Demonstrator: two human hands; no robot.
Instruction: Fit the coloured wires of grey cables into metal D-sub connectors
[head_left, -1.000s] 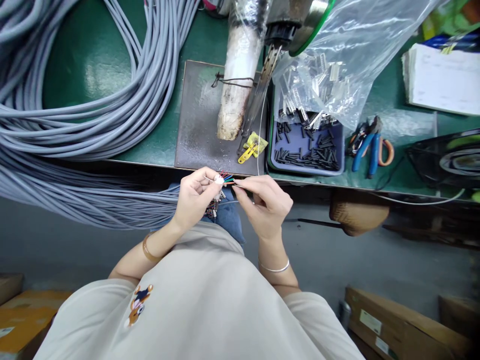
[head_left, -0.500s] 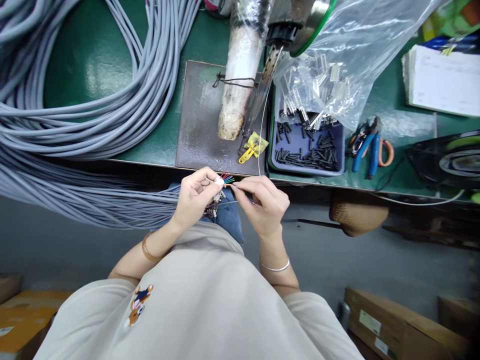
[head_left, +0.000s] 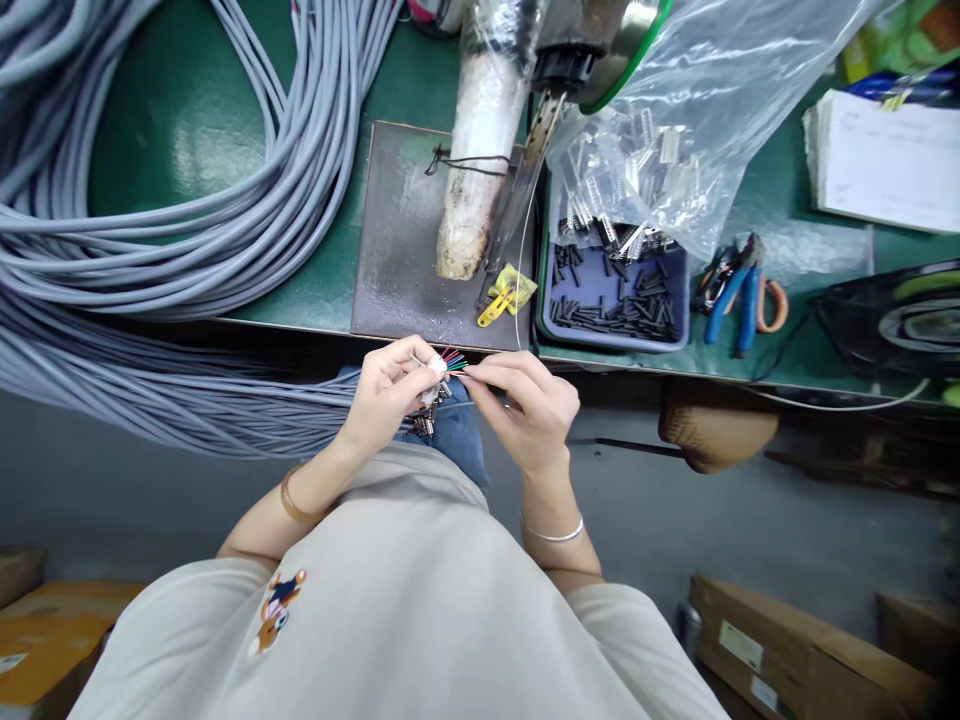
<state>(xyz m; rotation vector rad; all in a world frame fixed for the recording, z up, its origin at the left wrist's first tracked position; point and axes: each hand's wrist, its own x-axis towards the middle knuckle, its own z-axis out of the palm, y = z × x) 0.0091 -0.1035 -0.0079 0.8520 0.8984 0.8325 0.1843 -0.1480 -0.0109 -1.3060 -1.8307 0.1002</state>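
Just in front of the bench edge, my left hand point(head_left: 391, 390) pinches the end of a cable, with a white bit of material at its fingertips. Thin coloured wires point(head_left: 455, 361), red, blue and green among them, fan out from it to the right. My right hand point(head_left: 525, 405) has thumb and index finger closed on the tip of one of these wires. Below the fingertips, a bunch of cable ends with metal parts point(head_left: 426, 420) lies over my lap. Grey cables point(head_left: 225, 400) run in to it from the left.
Coiled grey cables point(head_left: 315, 180) cover the bench's left. A soldering iron point(head_left: 525, 185) and a wrapped white rod point(head_left: 469, 200) point down over a dark plate point(head_left: 397, 230). Right of them are a blue tray point(head_left: 615, 340) of black tubes, a plastic bag point(head_left: 720, 130), and blue-handled pliers point(head_left: 746, 305).
The coloured wires have shifted and spread slightly at my fingertips. More of the white material shows below my left fingertips. Both hands stay almost in place.
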